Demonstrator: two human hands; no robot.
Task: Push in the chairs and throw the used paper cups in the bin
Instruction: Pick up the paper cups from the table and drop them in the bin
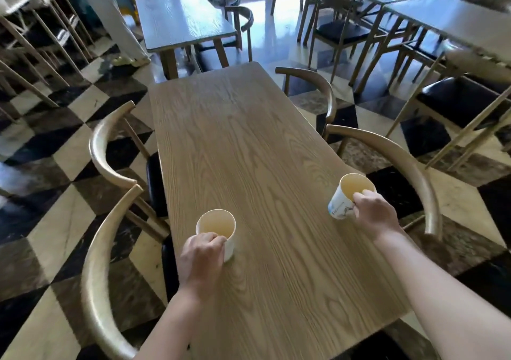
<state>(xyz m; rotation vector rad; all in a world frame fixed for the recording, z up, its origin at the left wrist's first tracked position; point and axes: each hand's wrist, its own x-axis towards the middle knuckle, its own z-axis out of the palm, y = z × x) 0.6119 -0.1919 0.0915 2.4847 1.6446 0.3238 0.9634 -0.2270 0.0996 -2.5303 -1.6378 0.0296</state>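
Left forearm: enters from the bottom edge and reaches forward over the near end of the wooden table (249,144). Left hand (200,260): palm down, fingers curled around the near side of the left paper cup (217,229), thumb hooked at its rim — closed on the cup. Cup upright, base on the tabletop near the table's left edge, inside looks empty; plain pale wall, no print visible on this side.

Right forearm: enters from the lower right corner, angled in toward the table's right edge. Right hand (373,213): fingers wrapped around the right paper cup (348,196) from the near side — closed on it. Cup tilted, mouth leaning away from the hand; whether its base touches the table cannot be told. Blue-and-dark print on the white wall, lettering too small and blurred to read.

Chairs, near left (96,276) and far left (105,144): curved wooden backrests, black seats tucked partly under the table's left side. Chairs, near right (401,166) and far right (318,88): same curved backs, set close along the right side.

Floor (69,221): glossy checkered tiles, dark and cream.

Beyond: further tables (179,19) and black-seated chairs (456,99) of the same kind.
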